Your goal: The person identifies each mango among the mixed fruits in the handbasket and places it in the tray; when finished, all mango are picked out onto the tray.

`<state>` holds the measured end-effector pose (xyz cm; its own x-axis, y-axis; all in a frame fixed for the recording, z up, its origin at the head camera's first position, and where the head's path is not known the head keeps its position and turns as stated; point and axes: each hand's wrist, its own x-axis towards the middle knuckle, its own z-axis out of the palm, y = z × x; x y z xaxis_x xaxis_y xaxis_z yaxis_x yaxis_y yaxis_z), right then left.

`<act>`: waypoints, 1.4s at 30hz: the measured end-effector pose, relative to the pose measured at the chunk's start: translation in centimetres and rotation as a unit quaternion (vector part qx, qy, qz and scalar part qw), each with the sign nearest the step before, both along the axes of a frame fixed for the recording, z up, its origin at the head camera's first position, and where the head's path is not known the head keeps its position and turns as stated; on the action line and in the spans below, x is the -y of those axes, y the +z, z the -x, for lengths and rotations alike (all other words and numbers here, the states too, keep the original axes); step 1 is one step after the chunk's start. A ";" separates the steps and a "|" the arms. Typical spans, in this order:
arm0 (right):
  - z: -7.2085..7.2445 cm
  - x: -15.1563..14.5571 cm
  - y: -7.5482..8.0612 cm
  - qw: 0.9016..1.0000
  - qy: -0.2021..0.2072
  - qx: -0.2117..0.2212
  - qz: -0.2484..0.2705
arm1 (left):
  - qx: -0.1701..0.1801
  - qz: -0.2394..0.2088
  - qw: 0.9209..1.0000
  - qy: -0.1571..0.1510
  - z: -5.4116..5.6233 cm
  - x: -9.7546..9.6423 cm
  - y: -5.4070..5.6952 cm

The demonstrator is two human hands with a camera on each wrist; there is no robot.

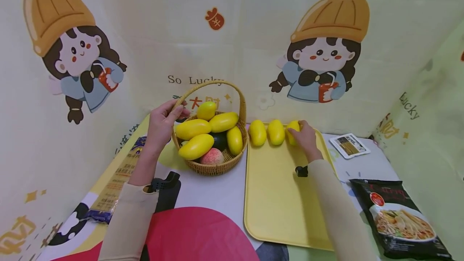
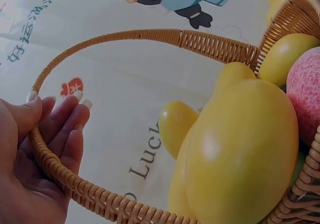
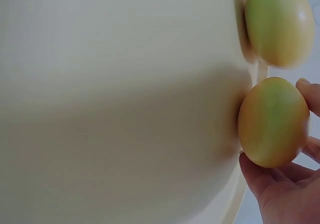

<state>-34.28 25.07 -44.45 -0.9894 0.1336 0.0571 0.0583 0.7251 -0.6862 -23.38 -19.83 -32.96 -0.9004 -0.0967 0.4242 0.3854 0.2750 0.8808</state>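
My left hand [image 1: 163,123] holds the arched handle [image 2: 75,184] of a wicker basket [image 1: 214,169], thumb and fingers around the cane on its left side. Inside the basket lie several yellow mangoes [image 1: 197,146], a pink peach [image 1: 212,157] and a dark green fruit [image 1: 219,140] partly hidden among them. At the far right corner of a yellow tray [image 1: 275,204], my right hand [image 1: 307,139] grips a mango [image 3: 274,121] between thumb and fingers, close against the tray's far rim. Two more mangoes, one in the middle [image 1: 276,132] and one at the left [image 1: 257,133], stand in a row beside it.
Right of the tray lie a small white packet [image 1: 349,146] and a black noodle bag [image 1: 402,220]. A long pasta packet [image 1: 117,176] lies on the left, partly behind my left forearm. A printed cloth backdrop [image 1: 253,59] rises behind the basket and tray.
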 end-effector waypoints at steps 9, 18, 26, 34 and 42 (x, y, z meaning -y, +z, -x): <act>-0.7 -0.4 0.0 1.000 -0.005 0.006 0.007 | 0.004 0.001 1.000 0.004 0.0 -0.2 0.0; -1.1 1.0 2.2 0.996 0.027 -0.072 -0.044 | -0.003 0.005 1.000 0.011 -0.2 0.0 0.1; -3.0 5.6 4.0 0.984 0.118 -0.130 -0.042 | -0.002 0.002 1.000 0.010 -0.2 0.1 0.1; -6.1 11.8 4.9 0.963 0.221 -0.149 -0.028 | 0.002 0.006 1.000 0.008 0.0 0.1 0.0; -8.2 17.8 4.4 0.946 0.297 -0.125 -0.017 | 0.000 0.006 1.000 0.011 0.1 0.1 -0.2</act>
